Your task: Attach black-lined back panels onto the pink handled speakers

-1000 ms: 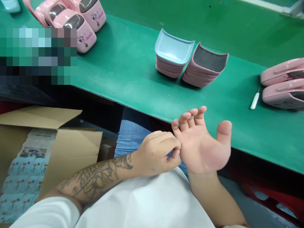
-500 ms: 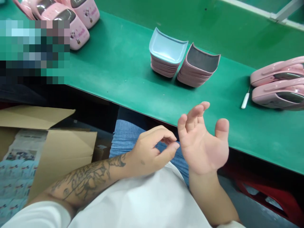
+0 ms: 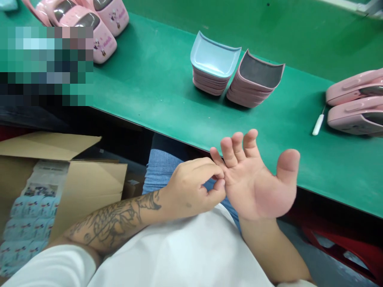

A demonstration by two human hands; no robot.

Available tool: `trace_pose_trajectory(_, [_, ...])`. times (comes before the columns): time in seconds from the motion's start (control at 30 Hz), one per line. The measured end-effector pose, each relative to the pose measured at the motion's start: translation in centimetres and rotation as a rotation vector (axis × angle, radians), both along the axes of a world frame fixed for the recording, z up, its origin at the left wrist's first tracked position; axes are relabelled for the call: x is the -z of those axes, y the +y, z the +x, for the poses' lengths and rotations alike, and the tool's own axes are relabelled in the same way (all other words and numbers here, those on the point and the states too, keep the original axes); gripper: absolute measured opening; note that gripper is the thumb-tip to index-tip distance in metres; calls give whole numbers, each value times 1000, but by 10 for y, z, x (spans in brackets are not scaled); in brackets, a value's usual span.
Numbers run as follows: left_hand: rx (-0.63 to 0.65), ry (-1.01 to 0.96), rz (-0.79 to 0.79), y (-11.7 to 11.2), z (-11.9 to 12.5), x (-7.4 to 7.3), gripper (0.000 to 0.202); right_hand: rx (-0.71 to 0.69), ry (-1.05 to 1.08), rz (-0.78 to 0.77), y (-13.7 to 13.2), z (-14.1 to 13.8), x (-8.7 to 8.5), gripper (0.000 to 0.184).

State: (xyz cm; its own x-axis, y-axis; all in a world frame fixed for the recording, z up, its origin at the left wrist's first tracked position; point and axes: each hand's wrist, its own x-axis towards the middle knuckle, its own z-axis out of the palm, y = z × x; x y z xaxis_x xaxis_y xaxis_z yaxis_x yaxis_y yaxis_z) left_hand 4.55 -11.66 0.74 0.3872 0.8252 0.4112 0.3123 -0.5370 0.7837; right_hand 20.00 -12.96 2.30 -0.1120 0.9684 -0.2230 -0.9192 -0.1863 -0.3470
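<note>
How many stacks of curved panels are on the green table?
2: the blue-topped stack and, just right of it, the grey-topped stack. Others may be hidden.

The left forearm (image 3: 89, 229), marked with a dark tattoo (image 3: 113, 223), comes in from 8 o'clock and points toward 2 o'clock. The left hand (image 3: 194, 185) is back upward, its fingers curled, thumb and fingertips nearly meeting at the 9 o'clock edge of the right palm; what lies between the tips is too small to tell. The right forearm (image 3: 273, 249) enters from 5 o'clock. The right hand (image 3: 257, 185) is palm up, four fingers spread toward 11 o'clock, thumb standing apart toward 1 o'clock.
</note>
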Motion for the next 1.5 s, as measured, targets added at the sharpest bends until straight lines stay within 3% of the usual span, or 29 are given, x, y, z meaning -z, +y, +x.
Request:
trace_pose_trajectory(0.17, [0,54,-30,0,1,2,17,-77,-48,62,-4,-1,10,54])
trace_pose_trajectory(0.5, [48,0,133,3,-8,12,10,72,174,-30,3,6,12,50])
trace_pose_trajectory(0.73, [17,0,244,4,-5,14,14,64,221,-17,5,5,11,49])
trace_pose_trajectory(1.03, [86,-231,-43,2,0,9,13,42,227,36,5,5,13,52])
trace_pose_trajectory(1.33, [152,-269,-52,2,2,8,13,37,239,70,8,5,12,55])
trace_pose_trajectory(1.5, [147,-373,-153,2,2,10,12,38,282,70,11,7,9,53])
